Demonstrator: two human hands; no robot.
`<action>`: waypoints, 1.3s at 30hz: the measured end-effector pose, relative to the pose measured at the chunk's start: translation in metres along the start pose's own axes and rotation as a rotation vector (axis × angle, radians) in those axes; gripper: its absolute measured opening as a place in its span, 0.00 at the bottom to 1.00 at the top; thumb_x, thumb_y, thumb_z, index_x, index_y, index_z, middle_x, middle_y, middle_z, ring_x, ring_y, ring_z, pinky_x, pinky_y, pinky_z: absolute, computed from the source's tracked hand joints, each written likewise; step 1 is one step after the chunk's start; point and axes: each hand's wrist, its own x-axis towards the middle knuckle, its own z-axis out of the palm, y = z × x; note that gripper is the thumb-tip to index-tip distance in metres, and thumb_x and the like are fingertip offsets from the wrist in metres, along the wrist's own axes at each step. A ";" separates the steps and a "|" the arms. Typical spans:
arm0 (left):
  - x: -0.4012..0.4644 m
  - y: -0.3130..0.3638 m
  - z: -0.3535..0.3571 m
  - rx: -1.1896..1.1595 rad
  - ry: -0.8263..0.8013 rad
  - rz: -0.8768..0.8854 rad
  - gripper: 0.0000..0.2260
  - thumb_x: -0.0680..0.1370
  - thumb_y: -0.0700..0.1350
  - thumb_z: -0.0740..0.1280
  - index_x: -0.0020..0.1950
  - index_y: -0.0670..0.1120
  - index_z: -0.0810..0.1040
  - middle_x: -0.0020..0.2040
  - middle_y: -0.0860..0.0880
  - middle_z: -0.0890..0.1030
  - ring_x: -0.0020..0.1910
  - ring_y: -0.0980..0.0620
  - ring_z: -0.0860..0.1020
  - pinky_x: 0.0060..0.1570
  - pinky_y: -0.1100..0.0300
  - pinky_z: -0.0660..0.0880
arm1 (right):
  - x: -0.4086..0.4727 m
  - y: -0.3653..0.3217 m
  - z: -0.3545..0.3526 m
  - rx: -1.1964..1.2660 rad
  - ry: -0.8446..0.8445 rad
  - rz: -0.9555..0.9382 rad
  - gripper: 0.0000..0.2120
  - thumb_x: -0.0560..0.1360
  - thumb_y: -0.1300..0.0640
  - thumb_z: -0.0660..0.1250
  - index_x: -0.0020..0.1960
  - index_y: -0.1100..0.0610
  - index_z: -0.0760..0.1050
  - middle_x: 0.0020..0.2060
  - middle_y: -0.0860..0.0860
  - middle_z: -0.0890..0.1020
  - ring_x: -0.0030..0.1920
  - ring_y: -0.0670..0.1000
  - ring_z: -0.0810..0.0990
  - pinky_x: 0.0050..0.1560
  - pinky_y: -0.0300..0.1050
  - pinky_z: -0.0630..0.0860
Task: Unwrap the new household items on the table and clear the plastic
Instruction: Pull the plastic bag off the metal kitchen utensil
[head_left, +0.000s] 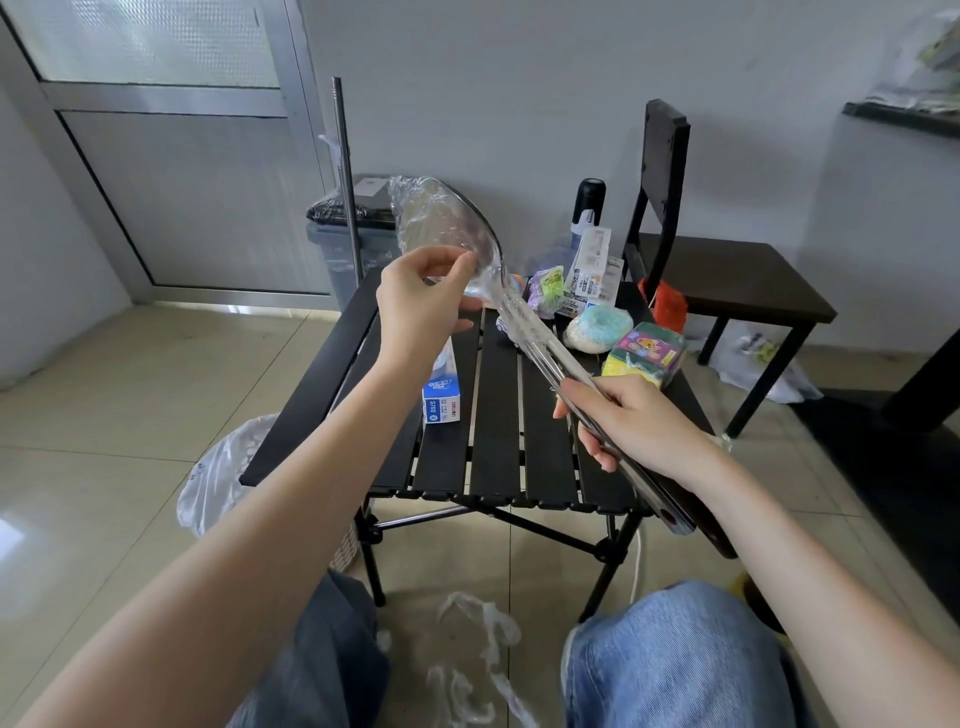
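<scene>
- right hand (639, 421) grips the handle of a metal ladle (457, 234), held above the slatted table (498, 415)
- left hand (421, 301) pinches the plastic wrap (415, 208) on its bowl; wrapped sponges (647, 353) at the table's right edge

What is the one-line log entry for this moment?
step: unwrap ladle | left hand: pinches plastic wrap | right hand: grips handle | wrap: still on
</scene>
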 end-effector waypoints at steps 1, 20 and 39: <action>0.000 0.000 0.000 0.006 0.003 0.000 0.04 0.77 0.46 0.69 0.48 0.47 0.81 0.46 0.46 0.84 0.34 0.52 0.84 0.30 0.62 0.77 | 0.000 0.000 0.000 -0.001 -0.001 -0.001 0.17 0.81 0.49 0.59 0.45 0.61 0.78 0.24 0.53 0.75 0.24 0.53 0.72 0.34 0.46 0.72; -0.001 -0.012 -0.007 0.123 -0.001 0.154 0.03 0.78 0.49 0.66 0.47 0.52 0.74 0.47 0.38 0.79 0.35 0.51 0.77 0.39 0.48 0.75 | -0.001 0.012 -0.006 0.141 -0.070 0.055 0.19 0.82 0.48 0.57 0.47 0.63 0.78 0.27 0.58 0.74 0.26 0.55 0.71 0.33 0.47 0.71; 0.028 -0.014 -0.032 0.345 0.252 0.263 0.06 0.77 0.45 0.67 0.44 0.46 0.82 0.39 0.56 0.80 0.36 0.69 0.75 0.40 0.75 0.67 | -0.003 0.007 -0.018 0.132 -0.180 0.137 0.21 0.82 0.48 0.57 0.47 0.66 0.77 0.25 0.57 0.74 0.24 0.55 0.71 0.28 0.43 0.69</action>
